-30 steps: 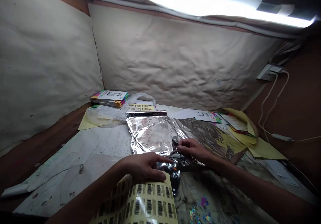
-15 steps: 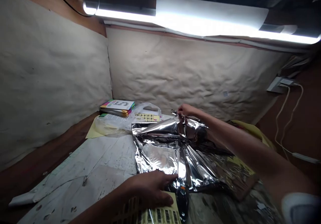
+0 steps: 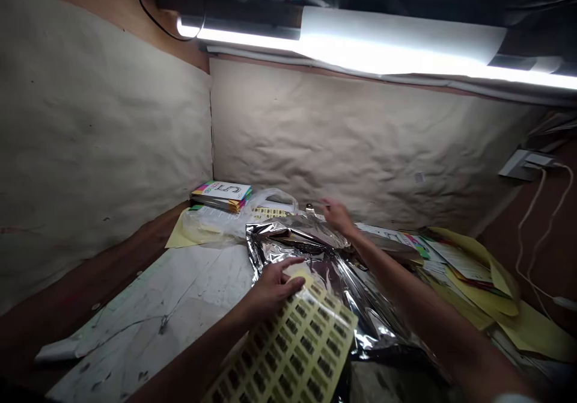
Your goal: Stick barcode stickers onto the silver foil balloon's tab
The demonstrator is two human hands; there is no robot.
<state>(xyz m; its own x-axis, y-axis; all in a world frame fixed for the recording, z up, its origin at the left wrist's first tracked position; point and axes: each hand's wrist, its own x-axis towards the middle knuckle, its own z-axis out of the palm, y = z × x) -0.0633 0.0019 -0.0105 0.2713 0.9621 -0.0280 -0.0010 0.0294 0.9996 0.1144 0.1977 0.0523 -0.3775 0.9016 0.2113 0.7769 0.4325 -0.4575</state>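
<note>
Left hand (image 3: 273,286): grips the top edge of the yellow barcode label sheet (image 3: 297,349), tilted above the foil.
Right hand (image 3: 337,215): blurred at the far edge of the silver foil bags (image 3: 315,258); its grip cannot be told.
Silver foil bags: flat on the worktable (image 3: 180,295), contents hidden.
Clear plastic bag (image 3: 220,221): behind them, holding printed sheets.

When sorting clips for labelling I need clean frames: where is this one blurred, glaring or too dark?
Head view: the tube light blows out to white at the top; the right hand is smeared by motion; the foil bag throws patchy glare; the left hand and its barcode sheet read fairly sharp; the lower left corner falls into shadow.
</note>
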